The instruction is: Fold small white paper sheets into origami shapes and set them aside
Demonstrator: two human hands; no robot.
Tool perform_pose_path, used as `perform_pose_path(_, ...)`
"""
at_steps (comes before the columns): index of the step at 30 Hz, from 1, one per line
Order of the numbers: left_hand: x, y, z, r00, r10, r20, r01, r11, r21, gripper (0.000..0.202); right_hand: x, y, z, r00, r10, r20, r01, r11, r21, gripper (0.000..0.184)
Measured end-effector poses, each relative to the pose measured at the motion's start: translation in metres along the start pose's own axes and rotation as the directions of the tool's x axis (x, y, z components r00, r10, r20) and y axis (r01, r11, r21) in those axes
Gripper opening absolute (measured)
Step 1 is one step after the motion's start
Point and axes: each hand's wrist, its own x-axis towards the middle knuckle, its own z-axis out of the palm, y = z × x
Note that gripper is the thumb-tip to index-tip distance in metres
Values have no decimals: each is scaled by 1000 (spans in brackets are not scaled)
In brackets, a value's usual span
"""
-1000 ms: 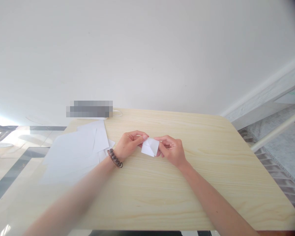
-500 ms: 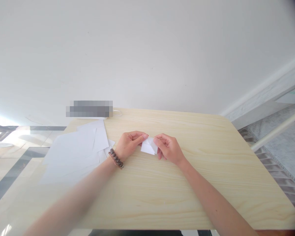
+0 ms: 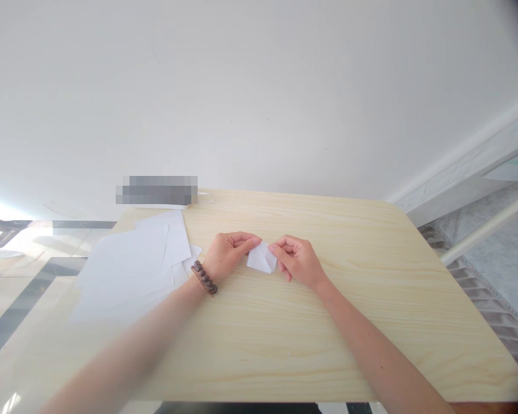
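A small folded piece of white paper point(image 3: 261, 259) is held just above the middle of the wooden table, between my two hands. My left hand point(image 3: 228, 253) pinches its upper left corner between thumb and fingers; a dark beaded bracelet point(image 3: 205, 279) circles that wrist. On the other side, my right hand point(image 3: 297, 259) grips the paper's right edge with thumb and forefinger, the other fingers curled beneath. Crease lines and a flap show on the paper's face. Its back side is hidden.
Several loose white sheets point(image 3: 129, 264) lie overlapping on the table's left side. Behind them stands a blurred-out grey object point(image 3: 159, 191) with a white cord point(image 3: 207, 198). The wooden table point(image 3: 371, 322) meets a pale wall point(image 3: 259, 103) at the back.
The flap at the paper's right side now lies flatter against it, and my right fingers have shifted slightly. My left hand stays nearly still.
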Motion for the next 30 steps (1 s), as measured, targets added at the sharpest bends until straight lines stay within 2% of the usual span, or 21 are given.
perform_pose_path(5,-1,0,2,1000,4,-15,-4,1000,20,35,0,0,-1,1000,11,3,-11,1000,22,28)
perform_pose_path(10,-2,0,3,999,-29,-12,29,999,-42,43,0,-1,-2,1000,2,-14,-1,999,40,29)
perform_pose_path(12,-2,1,2,999,-8,34,9,999,-38,43,0,-1,-2,999,-6,-43,8,999,46,29)
perform_pose_path(16,-1,1,-1,979,6,202,-6,1000,2,37,0,-1,-2,996,-25,-89,31,998,56,30)
perform_pose_path(20,1,-1,-3,981,-15,192,10,1000,29,35,0,-1,-1,995,-46,-83,51,997,59,30)
perform_pose_path(30,0,1,-4,973,16,232,-10,1000,-28,35,0,-1,-2,995,-63,-83,67,997,46,30)
